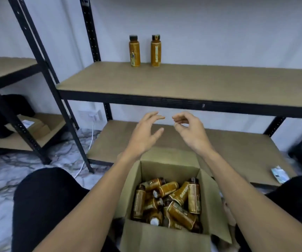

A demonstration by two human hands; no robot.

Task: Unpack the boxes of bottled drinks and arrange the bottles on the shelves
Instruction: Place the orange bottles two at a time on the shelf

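Observation:
An open cardboard box [170,237] stands between my knees, holding several amber bottles [181,195] with dark caps, lying jumbled. Two more amber bottles stand upright at the back of the middle shelf [183,84], one on the left [134,51] and one on the right [156,51], a little apart. My left hand [145,132] and my right hand [190,131] hover side by side above the far edge of the box, below the shelf's front rail. Both hands hold nothing, fingers loosely curved.
The lower shelf board [237,151] lies behind the box, with a small packet [279,174] near its right end. A second black rack [28,88] stands to the left with a dark bundle [4,113] and a small carton. A white cable [90,146] runs over the marbled floor.

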